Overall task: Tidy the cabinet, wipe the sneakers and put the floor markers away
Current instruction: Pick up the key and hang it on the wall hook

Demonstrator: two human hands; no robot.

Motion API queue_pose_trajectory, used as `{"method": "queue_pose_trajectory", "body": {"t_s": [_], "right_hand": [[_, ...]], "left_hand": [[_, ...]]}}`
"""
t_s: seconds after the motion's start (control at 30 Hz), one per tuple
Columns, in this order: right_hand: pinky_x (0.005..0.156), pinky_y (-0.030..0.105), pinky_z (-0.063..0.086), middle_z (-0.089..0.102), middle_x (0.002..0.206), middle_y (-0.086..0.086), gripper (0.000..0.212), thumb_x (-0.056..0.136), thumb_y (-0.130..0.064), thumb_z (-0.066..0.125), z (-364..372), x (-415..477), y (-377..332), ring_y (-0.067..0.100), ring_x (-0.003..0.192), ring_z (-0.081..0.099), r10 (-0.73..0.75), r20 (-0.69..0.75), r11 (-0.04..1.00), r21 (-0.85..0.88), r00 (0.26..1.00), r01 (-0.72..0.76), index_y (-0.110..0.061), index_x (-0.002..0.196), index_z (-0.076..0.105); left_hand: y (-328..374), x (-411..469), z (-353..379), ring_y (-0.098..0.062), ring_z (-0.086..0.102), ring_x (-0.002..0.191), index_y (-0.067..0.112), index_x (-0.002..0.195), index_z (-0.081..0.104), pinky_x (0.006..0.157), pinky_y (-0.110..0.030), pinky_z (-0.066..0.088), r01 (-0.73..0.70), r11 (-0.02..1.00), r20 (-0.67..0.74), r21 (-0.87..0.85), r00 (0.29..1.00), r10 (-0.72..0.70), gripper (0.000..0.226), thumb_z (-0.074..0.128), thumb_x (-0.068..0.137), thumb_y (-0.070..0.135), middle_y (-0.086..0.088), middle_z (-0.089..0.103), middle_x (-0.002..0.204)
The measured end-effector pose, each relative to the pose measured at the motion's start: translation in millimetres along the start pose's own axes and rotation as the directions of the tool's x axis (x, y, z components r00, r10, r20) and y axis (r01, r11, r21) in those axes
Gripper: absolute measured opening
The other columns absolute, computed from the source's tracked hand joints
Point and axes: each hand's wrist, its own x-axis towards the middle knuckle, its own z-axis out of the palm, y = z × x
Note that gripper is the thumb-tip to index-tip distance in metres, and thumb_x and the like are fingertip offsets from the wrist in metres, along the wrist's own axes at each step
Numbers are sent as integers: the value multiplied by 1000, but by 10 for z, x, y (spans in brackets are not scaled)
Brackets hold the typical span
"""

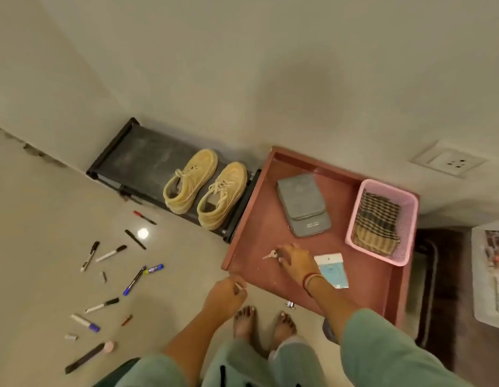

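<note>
A pair of tan sneakers (pixel 206 188) stands on a low black rack (pixel 136 160) against the wall. Several markers (pixel 111 253) and loose caps lie scattered on the floor at the left. On the red-brown cabinet tray (pixel 256 219) lie a small key (pixel 268 255), a grey wallet (pixel 302 205) and a blue card packet (pixel 333 270). My right hand (pixel 297 261) reaches over the tray, its fingertips at the key. My left hand (pixel 226 294) hovers at the tray's front left corner with curled fingers; I cannot tell whether it holds anything.
A pink basket (pixel 410 219) with a checked cloth (pixel 377 227) sits at the tray's right side. A metal knob (pixel 290 304) sticks out of the front. A dark mat (pixel 438 275) and a white box (pixel 491 275) lie to the right. My bare feet stand before the cabinet.
</note>
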Motion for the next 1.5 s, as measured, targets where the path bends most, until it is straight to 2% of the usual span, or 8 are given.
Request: {"method": "queue_pose_trajectory", "body": {"t_s": [0.13, 0.3, 0.7, 1.0, 1.1, 1.17, 1.33, 1.5], "right_hand": [[86, 34, 43, 53, 120, 5, 28, 93, -22, 50, 102, 170, -21, 30, 106, 54, -18, 42, 993, -120, 999, 23, -17, 120, 57], [78, 34, 45, 60, 104, 7, 12, 89, -13, 52, 125, 185, -46, 29, 95, 59, 4, 21, 999, -50, 1000, -3, -13, 95, 63], [72, 30, 51, 61, 76, -13, 8, 83, -10, 67, -1836, -1553, -1074, 9, 72, 60, -188, -395, 933, 214, 899, 289, -15, 79, 68], [74, 12, 44, 65, 83, -3, 10, 82, -7, 67, -3331, -2210, -1557, 5, 81, 59, -335, -697, 846, 74, 634, 528, -15, 84, 73], [71, 15, 49, 68, 79, -5, 15, 78, -6, 72, -3878, -2264, -1784, 6, 76, 63, -326, -755, 827, 64, 569, 559, -20, 82, 74], [71, 23, 54, 70, 75, -2, 16, 76, -5, 74, -4281, -2291, -1964, 11, 70, 67, -272, -753, 788, 184, 599, 588, -21, 79, 73], [65, 28, 57, 67, 70, 19, 10, 72, -1, 76, -5245, -2274, -2496, 19, 62, 64, -209, -791, 674, 310, 576, 670, -1, 76, 66], [67, 23, 55, 69, 63, -1, 7, 76, 0, 72, -6160, -2166, -2910, 12, 63, 66, -199, -895, 626, 198, 400, 754, -7, 78, 69]], "left_hand": [[-234, -54, 207, -7, 54, 71, 25, 95, 59, 65, -22, 45, 92, 996, 95, -20, 991, -89, 17, 59, 81, 34, 8, 56, 79], [-421, -99, 180, -14, 57, 76, 23, 95, 57, 61, -17, 41, 132, 991, 35, -17, 991, -132, 6, 57, 89, 21, 6, 57, 75], [1029, -1362, -982, -12, 62, 76, 24, 91, 64, 75, -32, 53, -166, 967, -183, -195, 974, 130, 13, 56, 87, 14, 2, 65, 83], [2426, -2010, -1882, 1, 55, 66, 21, 96, 65, 59, -13, 44, -649, 727, -598, -225, 681, 423, 13, 58, 92, 11, 1, 61, 77], [2743, -2137, -2153, -25, 60, 71, 25, 94, 66, 64, -33, 49, -751, 627, -633, -208, 592, 499, 15, 59, 92, 12, -14, 63, 81], [2929, -2137, -2378, -33, 59, 74, 30, 91, 66, 67, -38, 49, -783, 602, -638, -159, 547, 542, 15, 60, 89, 16, -15, 63, 79], [3409, -2061, -3031, -25, 60, 73, 33, 99, 64, 72, -34, 53, -851, 522, -618, -62, 443, 649, 17, 60, 92, 18, -4, 63, 79], [3982, -1976, -3750, -14, 57, 65, 31, 105, 60, 64, -27, 50, -924, 369, -636, 98, 227, 737, 22, 59, 91, 15, 4, 61, 74]]}}
